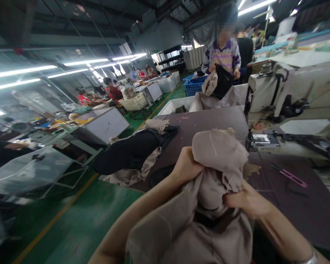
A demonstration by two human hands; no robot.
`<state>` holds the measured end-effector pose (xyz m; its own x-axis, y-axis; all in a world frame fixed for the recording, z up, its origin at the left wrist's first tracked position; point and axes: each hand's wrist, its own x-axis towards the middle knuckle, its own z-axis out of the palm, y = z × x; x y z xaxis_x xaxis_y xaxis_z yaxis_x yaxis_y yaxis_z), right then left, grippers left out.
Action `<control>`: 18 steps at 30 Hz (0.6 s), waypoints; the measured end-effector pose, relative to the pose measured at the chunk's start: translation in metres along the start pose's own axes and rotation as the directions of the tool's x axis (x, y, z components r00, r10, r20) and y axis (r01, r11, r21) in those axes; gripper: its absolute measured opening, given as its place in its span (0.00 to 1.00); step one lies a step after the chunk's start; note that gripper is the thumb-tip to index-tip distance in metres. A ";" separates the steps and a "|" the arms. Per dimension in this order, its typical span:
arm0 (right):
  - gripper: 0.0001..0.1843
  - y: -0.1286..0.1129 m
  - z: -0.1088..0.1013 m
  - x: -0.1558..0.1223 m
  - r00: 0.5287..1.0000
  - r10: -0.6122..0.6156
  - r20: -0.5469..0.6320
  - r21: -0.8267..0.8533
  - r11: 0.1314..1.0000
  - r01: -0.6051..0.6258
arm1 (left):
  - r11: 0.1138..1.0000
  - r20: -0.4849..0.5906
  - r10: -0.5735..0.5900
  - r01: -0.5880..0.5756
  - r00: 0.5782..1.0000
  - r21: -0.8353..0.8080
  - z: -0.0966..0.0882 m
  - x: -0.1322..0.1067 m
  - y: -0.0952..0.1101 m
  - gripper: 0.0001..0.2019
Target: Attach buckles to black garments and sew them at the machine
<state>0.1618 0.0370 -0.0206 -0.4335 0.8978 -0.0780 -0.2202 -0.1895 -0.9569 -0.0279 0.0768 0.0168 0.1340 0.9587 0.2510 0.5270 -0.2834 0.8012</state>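
A beige fabric piece (220,154) bunches up in front of me over the near edge of a dark brown worktable (209,119). My left hand (185,167) is closed on the fabric's left side, fingers buried in the cloth. On the right side, my right hand (246,200) pinches a fold of the same fabric. More beige cloth hangs down over my lap below both hands.
A white sewing machine (280,95) stands at the table's right. Pink-handled snips (290,176) lie near it. A pile of black and beige garments (134,150) lies on the table's left end. A person (222,55) stands beyond holding cloth by a blue crate (194,86). Green floor lies to the left.
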 end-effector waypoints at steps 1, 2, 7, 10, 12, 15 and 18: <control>0.23 0.001 0.001 -0.001 0.999 0.053 -0.010 0.079 0.996 -0.052 | 1.000 0.004 -0.025 0.025 1.000 0.009 0.003 0.003 -0.008 0.06; 0.25 0.002 0.003 -0.002 0.994 0.103 -0.023 0.155 0.983 -0.098 | 0.998 -0.001 -0.055 0.055 0.999 0.015 0.006 0.005 -0.015 0.06; 0.30 0.000 0.008 -0.003 0.980 0.188 0.063 0.348 0.916 -0.199 | 0.990 0.013 -0.140 0.140 0.990 0.028 0.007 0.006 -0.032 0.08; 0.30 -0.003 0.007 0.002 0.992 0.109 0.063 0.266 0.956 -0.122 | 0.993 0.159 -0.111 0.115 0.981 -0.016 -0.009 0.001 -0.017 0.11; 0.25 -0.004 0.004 0.007 0.998 0.064 -0.009 0.188 0.980 -0.061 | 0.994 0.334 -0.076 0.099 0.940 -0.052 -0.023 -0.003 -0.002 0.21; 0.19 -0.002 0.001 0.015 0.991 -0.012 -0.135 0.095 0.995 0.025 | 0.996 0.479 0.004 0.041 0.878 -0.084 -0.035 -0.011 0.016 0.28; 0.19 -0.001 -0.002 0.019 0.955 -0.217 -0.204 -0.069 0.976 0.207 | 0.985 0.403 0.170 -0.160 0.899 -0.059 -0.036 -0.016 0.020 0.25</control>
<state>0.1552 0.0550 -0.0214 -0.1878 0.9792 0.0765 -0.2441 0.0289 -0.9693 -0.0496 0.0553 0.0479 0.5486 0.8239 0.1427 0.4483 -0.4338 0.7815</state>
